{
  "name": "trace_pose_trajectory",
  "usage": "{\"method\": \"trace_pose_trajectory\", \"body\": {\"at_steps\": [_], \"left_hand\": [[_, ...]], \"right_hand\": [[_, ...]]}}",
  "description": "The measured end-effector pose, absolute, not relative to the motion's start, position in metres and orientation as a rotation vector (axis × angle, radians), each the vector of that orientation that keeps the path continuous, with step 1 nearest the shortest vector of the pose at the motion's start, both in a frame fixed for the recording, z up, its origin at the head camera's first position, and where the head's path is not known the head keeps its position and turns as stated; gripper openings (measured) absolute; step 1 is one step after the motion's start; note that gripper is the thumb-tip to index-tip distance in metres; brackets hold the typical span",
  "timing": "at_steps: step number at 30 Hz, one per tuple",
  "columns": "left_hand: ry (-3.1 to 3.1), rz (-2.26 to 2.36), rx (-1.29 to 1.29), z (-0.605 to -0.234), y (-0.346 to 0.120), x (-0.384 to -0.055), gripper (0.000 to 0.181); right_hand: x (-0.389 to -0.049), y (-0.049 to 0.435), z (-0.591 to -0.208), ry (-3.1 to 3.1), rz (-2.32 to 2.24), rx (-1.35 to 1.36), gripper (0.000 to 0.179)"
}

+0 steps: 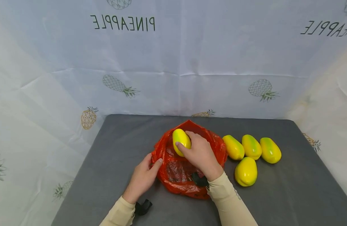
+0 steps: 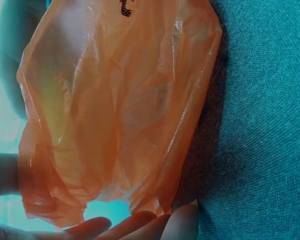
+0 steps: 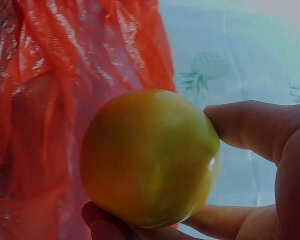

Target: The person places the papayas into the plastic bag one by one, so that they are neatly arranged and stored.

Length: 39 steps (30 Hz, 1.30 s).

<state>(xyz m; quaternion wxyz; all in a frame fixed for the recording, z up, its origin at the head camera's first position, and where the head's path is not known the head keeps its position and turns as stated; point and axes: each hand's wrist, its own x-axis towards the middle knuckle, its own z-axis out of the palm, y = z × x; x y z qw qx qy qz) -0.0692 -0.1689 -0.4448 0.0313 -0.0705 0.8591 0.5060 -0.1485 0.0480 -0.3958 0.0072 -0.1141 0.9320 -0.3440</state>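
A red plastic bag (image 1: 173, 185) stands with its mouth open in the middle of the table. My left hand (image 1: 143, 175) holds the bag's left rim, thumb over the edge and fingers outside; in the left wrist view the fingertips (image 2: 140, 222) lie along the bag's edge. Over the bag's mouth, my right hand (image 1: 200, 153) grips a yellow-green mango (image 1: 179, 141) between thumb and fingers. The right wrist view shows that mango (image 3: 150, 157) close to the red plastic. Little of the bag's inside shows past the hand.
Several more mangoes lie right of the bag: three in a row, the middle one (image 1: 251, 147) among them, and one mango (image 1: 246, 171) nearer me. The grey table (image 1: 111, 150) ends at a white pineapple-print curtain (image 1: 173, 88) behind. Black straps (image 1: 143, 207) hang at both wrists.
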Motion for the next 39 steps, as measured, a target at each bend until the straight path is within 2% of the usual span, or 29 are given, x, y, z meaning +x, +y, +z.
{"method": "trace_pose_trajectory", "body": {"at_steps": [16,39], "left_hand": [[2.642,1.531,-0.230,-0.444,-0.167,-0.070,0.046],[2.645,1.498,-0.254,-0.442,-0.167,-0.071,0.049]], "right_hand": [[-0.162,0.036,-0.423,2.923,-1.016,-0.369,0.066],[-0.168,0.031,-0.435,2.937,-1.002,-0.376,0.063]]}}
